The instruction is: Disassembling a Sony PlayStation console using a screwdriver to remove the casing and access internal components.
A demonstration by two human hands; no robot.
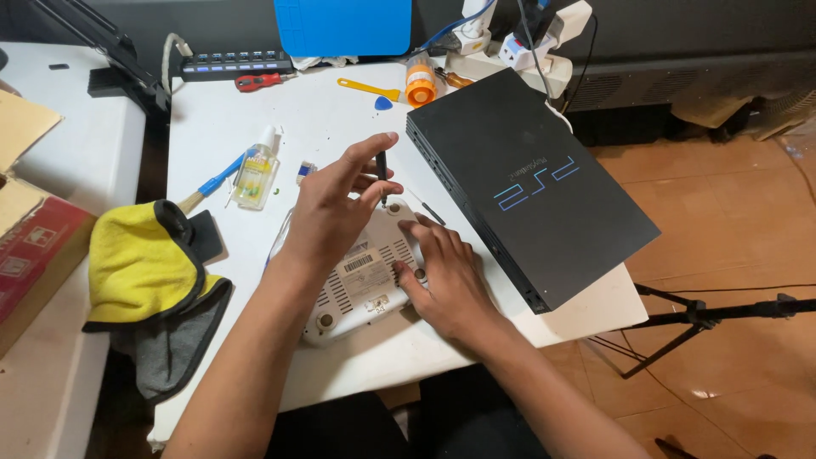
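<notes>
White plastic router (361, 285) is seen underside up near table (255, 127) centre, vents and a label facing the camera. A black screwdriver (382, 174) is held upright over the router's 12 o'clock edge, tip at or very near a screw recess; contact cannot be confirmed. The left hand (327, 212) is closed around the screwdriver shaft, pinched between thumb and fingers, index finger extended along the top. The right hand (446, 276) is laid flat on the router's 3 o'clock side, fingers spread and pressed down on the casing, nothing pinched.

At 2 o'clock from the router, just beside it, a black console (527, 183) is lying flat, one corner overhanging the table edge. At 10 o'clock, a small clear bottle (255, 174) of yellowish liquid is lying, with a blue-handled brush (212, 183) beside it. At 9 o'clock, a yellow cloth (140, 259) is bunched over a grey one. At 12 o'clock, well apart, a yellow tool (367, 87), a blue pick (384, 103) and an orange-capped bottle (420, 82) are noted. At the far edge, a power strip (234, 64) and a red-handled tool (257, 81) are seen.
</notes>
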